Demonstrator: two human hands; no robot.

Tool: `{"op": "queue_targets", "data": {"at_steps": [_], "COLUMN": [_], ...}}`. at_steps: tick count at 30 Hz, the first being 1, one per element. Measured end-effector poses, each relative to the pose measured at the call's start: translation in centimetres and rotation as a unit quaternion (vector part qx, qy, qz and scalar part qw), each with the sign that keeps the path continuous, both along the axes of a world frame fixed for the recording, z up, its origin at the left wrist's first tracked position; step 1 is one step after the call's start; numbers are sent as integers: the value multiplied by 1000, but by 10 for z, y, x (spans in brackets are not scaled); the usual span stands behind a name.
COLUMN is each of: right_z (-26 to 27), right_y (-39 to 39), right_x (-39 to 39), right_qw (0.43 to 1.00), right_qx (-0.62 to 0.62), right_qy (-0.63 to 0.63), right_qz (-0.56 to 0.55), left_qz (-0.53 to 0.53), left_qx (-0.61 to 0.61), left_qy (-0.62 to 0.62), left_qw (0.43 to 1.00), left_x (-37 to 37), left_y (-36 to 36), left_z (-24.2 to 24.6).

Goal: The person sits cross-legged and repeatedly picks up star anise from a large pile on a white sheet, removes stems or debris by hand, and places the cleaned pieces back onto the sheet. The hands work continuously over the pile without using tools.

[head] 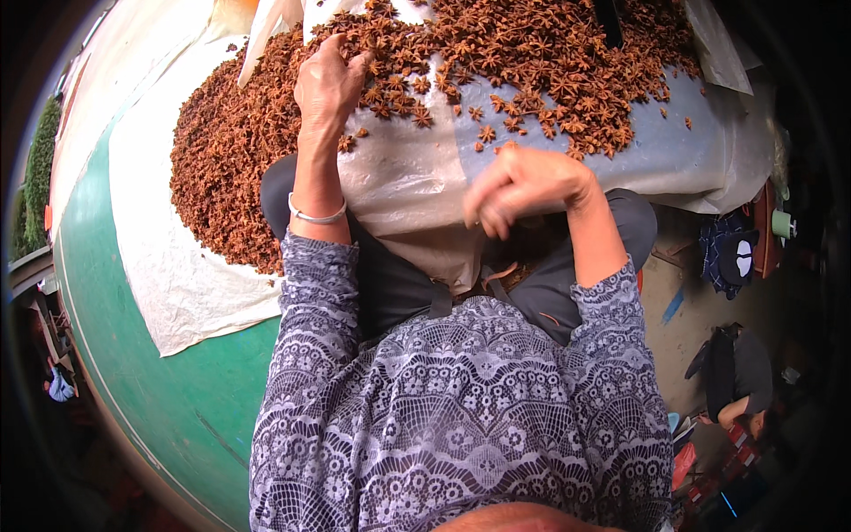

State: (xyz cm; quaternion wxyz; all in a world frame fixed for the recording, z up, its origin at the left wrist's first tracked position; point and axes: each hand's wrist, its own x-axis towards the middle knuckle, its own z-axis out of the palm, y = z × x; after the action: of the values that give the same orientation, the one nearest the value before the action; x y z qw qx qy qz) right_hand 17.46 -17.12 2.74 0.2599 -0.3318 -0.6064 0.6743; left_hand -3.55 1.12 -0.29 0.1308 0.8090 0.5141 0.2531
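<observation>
Loose dried star anise (558, 73) lies spread over plastic sheeting (399, 166) in front of me. My left hand (329, 83) is at the near left edge of the spread, with thumb and forefinger tips by the pods. Whether a pod is between those fingertips is hidden. Nearer my lap, my right hand (532, 183) hangs over the sheet's front edge, below several scattered pods. Its fingers are curled and blurred by motion, so I cannot tell if they hold anything.
A large heap of smaller brown pieces (226, 159) covers a white sheet (199, 312) at left, over green floor (159, 392). A dark upright object (608, 23) stands in the anise. At right are a patterned bag (725, 253) and another person (738, 372) bending down.
</observation>
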Motion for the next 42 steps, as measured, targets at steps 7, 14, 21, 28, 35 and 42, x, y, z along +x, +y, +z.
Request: {"op": "queue_targets", "data": {"at_steps": [7,14,21,28,35,42], "right_z": [-62,-64,-26,-23,-59,-36], "right_y": [61,72,44,36,73,63], "right_x": [-14,-26,-2,11,-7,-3], "right_qw": [717,823,869,899,648,819], "right_qx": [339,168,5,95,396,213], "right_qy": [-483,-42,487,-216,-560,-226], "right_qz": [-371,-541,-88,-369,-330,-482], "left_qz": [-199,-292,-97,-187,-250,-172], "left_qx": [-86,-123,-154,10,0,-124], "left_qy": [-14,-131,-313,185,-11,-232], "left_qw": [976,939,932,965,968,949], "left_x": [36,46,21,63,60,65], "left_y": [-24,-32,-8,-41,-29,-46], "left_z": [6,-20,9,-9,-19,2]}}
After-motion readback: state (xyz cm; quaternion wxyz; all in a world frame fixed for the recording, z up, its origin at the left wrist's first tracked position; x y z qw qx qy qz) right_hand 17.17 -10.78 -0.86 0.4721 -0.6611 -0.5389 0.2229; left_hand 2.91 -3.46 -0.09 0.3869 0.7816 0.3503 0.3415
